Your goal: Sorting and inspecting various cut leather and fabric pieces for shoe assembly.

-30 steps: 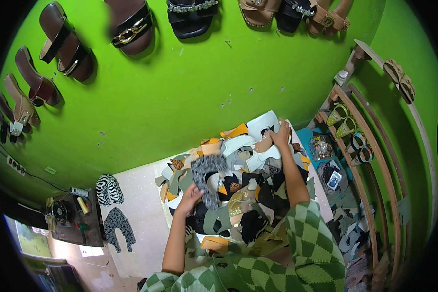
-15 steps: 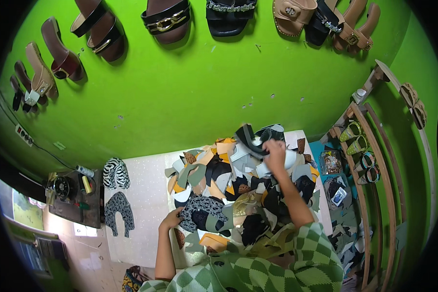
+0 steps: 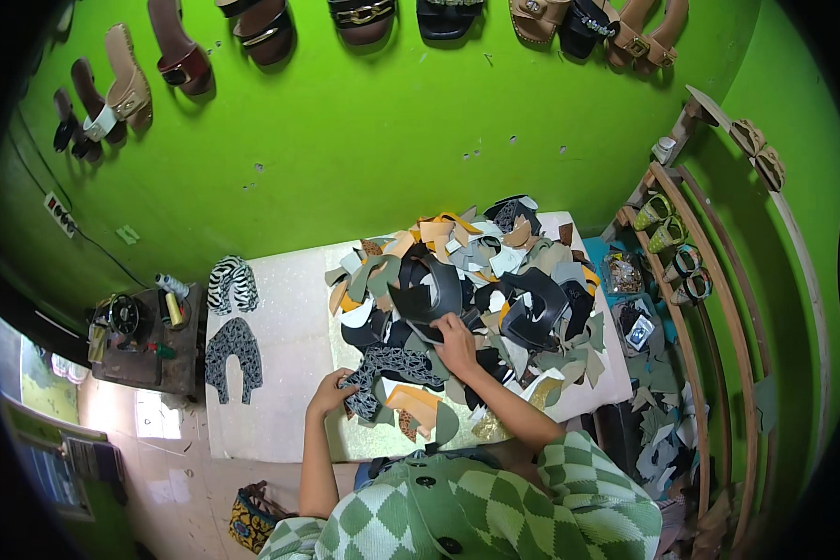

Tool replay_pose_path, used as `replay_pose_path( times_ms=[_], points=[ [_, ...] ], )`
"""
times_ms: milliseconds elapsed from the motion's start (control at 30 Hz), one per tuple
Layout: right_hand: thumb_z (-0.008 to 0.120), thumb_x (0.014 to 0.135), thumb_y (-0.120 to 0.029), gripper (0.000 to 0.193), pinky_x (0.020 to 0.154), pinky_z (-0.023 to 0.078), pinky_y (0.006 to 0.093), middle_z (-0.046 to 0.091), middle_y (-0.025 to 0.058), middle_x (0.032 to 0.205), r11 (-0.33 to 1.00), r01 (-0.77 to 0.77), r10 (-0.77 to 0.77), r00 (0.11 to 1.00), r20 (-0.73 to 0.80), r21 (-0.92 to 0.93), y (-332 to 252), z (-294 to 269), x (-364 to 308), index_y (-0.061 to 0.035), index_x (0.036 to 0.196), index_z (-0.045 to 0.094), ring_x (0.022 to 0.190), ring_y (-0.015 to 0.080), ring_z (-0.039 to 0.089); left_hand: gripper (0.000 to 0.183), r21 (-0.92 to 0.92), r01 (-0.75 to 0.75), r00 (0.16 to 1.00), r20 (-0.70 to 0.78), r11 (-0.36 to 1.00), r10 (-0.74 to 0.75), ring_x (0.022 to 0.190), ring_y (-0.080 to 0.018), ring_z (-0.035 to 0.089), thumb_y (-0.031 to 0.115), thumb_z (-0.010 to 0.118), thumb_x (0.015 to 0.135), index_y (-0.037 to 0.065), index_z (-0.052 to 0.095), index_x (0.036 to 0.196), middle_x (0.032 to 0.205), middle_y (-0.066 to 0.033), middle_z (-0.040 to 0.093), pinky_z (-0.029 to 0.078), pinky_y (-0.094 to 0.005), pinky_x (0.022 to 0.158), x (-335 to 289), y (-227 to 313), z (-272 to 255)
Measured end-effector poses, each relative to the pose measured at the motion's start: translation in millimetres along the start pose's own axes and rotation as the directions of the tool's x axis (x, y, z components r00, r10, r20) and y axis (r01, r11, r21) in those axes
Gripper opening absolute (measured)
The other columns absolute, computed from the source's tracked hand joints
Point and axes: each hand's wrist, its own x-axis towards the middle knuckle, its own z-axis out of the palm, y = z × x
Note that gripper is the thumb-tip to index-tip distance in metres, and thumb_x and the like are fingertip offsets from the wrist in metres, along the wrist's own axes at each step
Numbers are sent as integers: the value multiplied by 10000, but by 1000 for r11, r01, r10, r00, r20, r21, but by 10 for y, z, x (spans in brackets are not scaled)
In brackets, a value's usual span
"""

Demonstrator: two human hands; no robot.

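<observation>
A small shoemaking workshop is shown. Finished sandals (image 3: 263,28) are hung on a bright green wall (image 3: 392,140). A table (image 3: 280,373) is heaped with cut leather pieces (image 3: 476,289). A sewing machine (image 3: 121,317) is seen at the left, a wooden rack (image 3: 709,280) at the right.

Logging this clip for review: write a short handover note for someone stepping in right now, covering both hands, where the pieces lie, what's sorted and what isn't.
Left hand: resting on the spotted grey cut piece at the pile's near edge; grip unclear.
Right hand: on the black pieces mid-pile; grip unclear.
Pile of cut pieces: heaped on the right of the white worktable.
Set apart at the left: a zebra-striped piece and a grey patterned piece.
Left: the heap remains mixed.
</observation>
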Motion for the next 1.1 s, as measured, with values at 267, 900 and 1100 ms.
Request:
replay_pose_path(
  times_ms=[267, 900, 1100],
  points=[
    [680, 815, -165, 745, 823, 483, 293, 451, 172, 1234, 414, -337, 55, 937, 346, 845, -185, 469, 186, -98, 1391, 213, 1102, 224, 513, 232, 54, -122, 991, 53, 991, 119, 783, -89, 540, 41, 645, 799, 12, 592, 1022, 881, -4, 604, 449, -248, 749, -441, -70, 73],
    [677, 652, -57, 510, 814, 452, 363, 489, 157, 1004, 976, -219, 190, 855, -482, -5, 2084, -843, 1417, -44, 1125, 487, 912, 301, 531, 130, -90, -260, 927, -303, 961, 222, 714, -67, 498, 81, 629, 817, 17, 555, 903, 762, 8, 568, 423, -224, 682, 181, 685, 453],
    [765, 607, -249, 668, 903, 399, 424, 484, 199, 1112, 951, -301, 301, 833, -465, 76, 2626, -1020, 2179, -8, 1150, 459, 1046, 350, 480, 293, -137, -234, 920, -350, 963, 174, 848, -111, 547, 165, 627, 840, 4, 550, 1073, 922, -42, 614, 432, -249, 793, 979, 1015, 878]
  ],
)
